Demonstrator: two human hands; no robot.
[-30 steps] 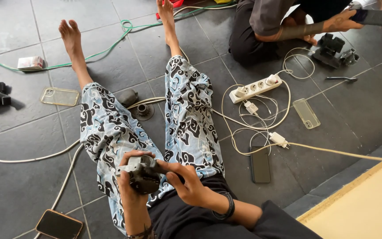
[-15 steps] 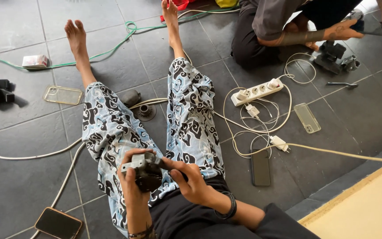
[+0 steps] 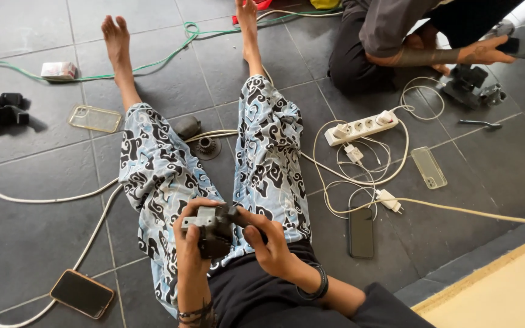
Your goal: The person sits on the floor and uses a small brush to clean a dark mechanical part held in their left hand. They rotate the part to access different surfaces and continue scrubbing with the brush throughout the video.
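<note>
The person is still gripping the grey metal part (image 3: pixel 215 229) over the lap, left hand (image 3: pixel 191 246) clenched around it, right hand (image 3: pixel 268 243) now grasping its side, fingers shifting slightly.

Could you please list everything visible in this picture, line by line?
grey metal mechanical part: 1, grey-black, held over the lap
white power strip: 1, white, floor right of legs
black phone: 1, black, floor by right hip
clear phone cases: 2, transparent, one either side of the legs
orange-edged phone: 1, dark, floor lower left
green cable: 1, green, top left floor
round metal disc: 1, grey, between legs
seated co-worker: 1, dark clothes, top right
left hand: 1, grips part
right hand: 1, grips part
</note>
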